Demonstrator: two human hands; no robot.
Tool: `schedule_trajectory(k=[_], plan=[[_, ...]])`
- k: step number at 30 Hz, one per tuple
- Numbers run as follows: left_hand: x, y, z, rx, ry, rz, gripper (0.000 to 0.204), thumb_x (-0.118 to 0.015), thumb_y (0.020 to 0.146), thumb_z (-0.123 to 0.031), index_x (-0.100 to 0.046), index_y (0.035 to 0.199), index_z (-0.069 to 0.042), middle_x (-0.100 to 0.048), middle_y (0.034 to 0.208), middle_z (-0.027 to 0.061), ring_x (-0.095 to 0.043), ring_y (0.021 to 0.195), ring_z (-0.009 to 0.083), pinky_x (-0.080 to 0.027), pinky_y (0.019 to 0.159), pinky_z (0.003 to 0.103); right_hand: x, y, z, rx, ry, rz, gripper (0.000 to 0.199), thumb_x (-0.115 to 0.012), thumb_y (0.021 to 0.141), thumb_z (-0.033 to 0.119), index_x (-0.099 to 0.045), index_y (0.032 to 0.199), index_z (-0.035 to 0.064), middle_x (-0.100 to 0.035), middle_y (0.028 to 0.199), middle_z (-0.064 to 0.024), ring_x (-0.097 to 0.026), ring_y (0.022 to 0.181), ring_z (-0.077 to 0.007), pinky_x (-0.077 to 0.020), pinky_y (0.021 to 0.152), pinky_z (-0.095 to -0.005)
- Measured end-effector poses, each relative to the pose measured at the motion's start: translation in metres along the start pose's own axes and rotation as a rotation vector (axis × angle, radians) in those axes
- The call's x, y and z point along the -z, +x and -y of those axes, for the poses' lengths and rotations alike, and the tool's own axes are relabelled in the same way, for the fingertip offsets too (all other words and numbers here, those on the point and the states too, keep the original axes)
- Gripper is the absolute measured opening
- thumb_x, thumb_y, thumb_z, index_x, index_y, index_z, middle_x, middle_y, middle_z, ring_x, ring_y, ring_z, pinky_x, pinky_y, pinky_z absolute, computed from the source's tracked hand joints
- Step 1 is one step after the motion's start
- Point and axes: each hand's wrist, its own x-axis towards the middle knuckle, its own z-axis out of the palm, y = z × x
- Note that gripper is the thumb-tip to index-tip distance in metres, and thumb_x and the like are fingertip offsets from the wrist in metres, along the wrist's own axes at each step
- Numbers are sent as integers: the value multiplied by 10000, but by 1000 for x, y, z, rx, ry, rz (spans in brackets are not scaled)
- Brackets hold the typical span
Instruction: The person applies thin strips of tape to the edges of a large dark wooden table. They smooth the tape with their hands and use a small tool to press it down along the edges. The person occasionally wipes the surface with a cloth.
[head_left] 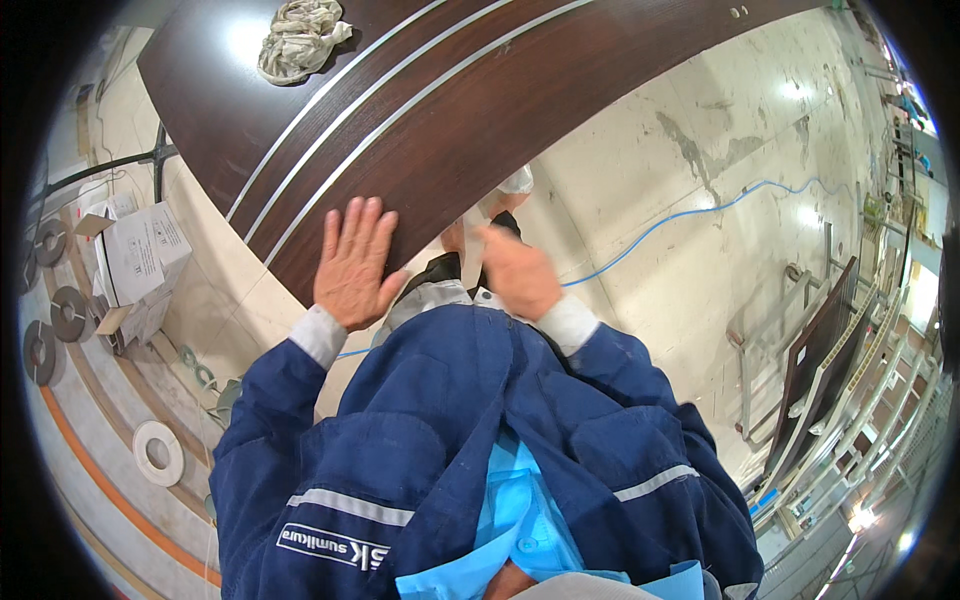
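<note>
My left hand [355, 262] lies flat on the near corner of a dark brown wood-grain panel [480, 110], fingers stretched out and thumb apart. Three pale, light-coloured strips [350, 150] run across the panel just beyond that hand. My right hand [522, 272] is off the panel, in front of my waist and to the right of the panel's near edge. Motion blurs it; its fingers look bent, but what they hold, if anything, does not show. On the far left part of the panel rests a crumpled off-white cloth [300, 40].
Pale floor tiles [700, 130] with worn patches stretch to the right, crossed by a blue hose [690, 212]. A white carton [145, 258] and several rolls of edging [158, 450] are at the left. Racks with leaning dark panels [815, 360] stand at the right.
</note>
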Motion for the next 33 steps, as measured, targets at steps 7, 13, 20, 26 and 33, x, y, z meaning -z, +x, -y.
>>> schedule_trajectory(k=[7,13,20,26,33], plan=[[5,160,-86,-312,54,-267,812,-617,945,-418,-374,1601,-6,-300,1702,209,-217,1606,356,-126,1314,512,93,-51,-76,-808,596,-567,321,-567,1082,170,-536,1335,-25,-734,1033,-134,-724,864,-180,-589,779,-320],[17,287,-159,-349,276,-349,706,-512,1003,-232,-293,1646,-39,-259,1733,136,-186,1617,319,-122,1316,509,97,-66,-64,-772,673,-781,257,-568,1072,126,-539,1288,-10,-733,1074,-153,-738,918,-211,-591,819,-323],[31,359,-194,-355,183,-296,658,-468,1064,-261,-266,1662,-74,-224,1749,104,-139,1629,286,-91,1321,531,102,-51,-66,-799,634,-793,217,-543,1084,153,-577,1241,7,-671,921,-48,-622,778,-105,-528,724,-263],[54,382,-186,-389,-101,-267,588,-517,1061,-417,-434,1586,-165,-343,1695,121,-241,1598,317,-128,1308,537,196,2,-151,-636,374,-665,287,-540,1086,239,-673,1223,25,-736,867,-52,-671,779,-122,-536,717,-296],[65,390,-182,-64,-30,-337,864,-533,996,-586,-316,1638,-50,-238,1725,214,-144,1625,354,-39,1318,517,366,120,-328,-271,-332,-540,414,-497,1048,187,-606,1446,223,-781,1046,-144,-750,951,-344,-574,863,-459]])
